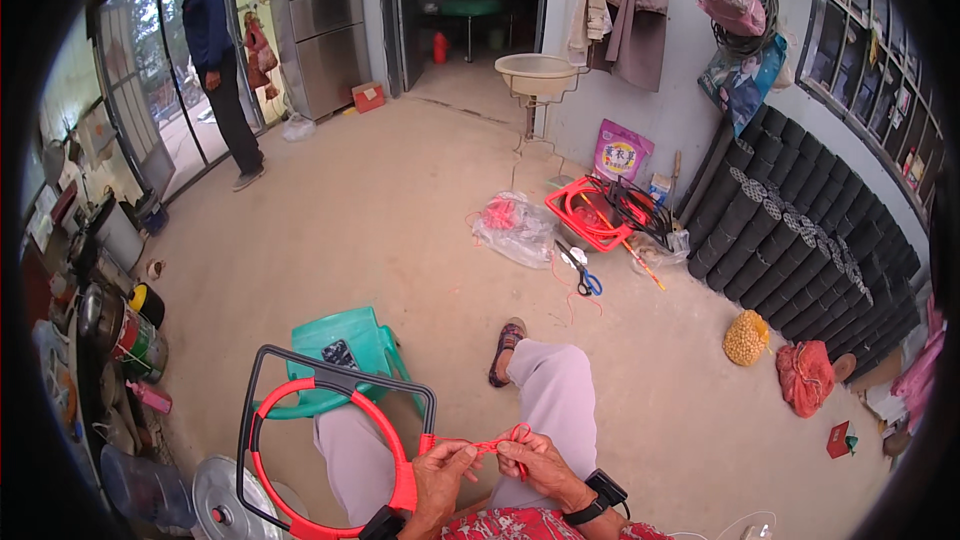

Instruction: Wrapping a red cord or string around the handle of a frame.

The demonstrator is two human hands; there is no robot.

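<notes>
Red cord (487,447) stretches between my two hands above my lap. My left hand (440,478) pinches one part of it between thumb and fingers. The fingers of my right hand (545,468) close on the cord too, and a small loop of it rises above them. Next to my left hand, a red-and-black ring frame (403,485) with a squared black outer bar leans over my left leg. The cord seems to run toward this frame, but my left hand partly hides where it meets it. Beyond the frame is a green plastic stool (378,332) with a dark phone-like object (340,353) on it.
Blue-handled scissors (588,283), a clear plastic bag (515,238) and another red frame (570,205) lie ahead on the floor. Black cylinders (770,240) are stacked at right. A washbasin stand (538,73) is farther back. Another person (212,35) stands at far left.
</notes>
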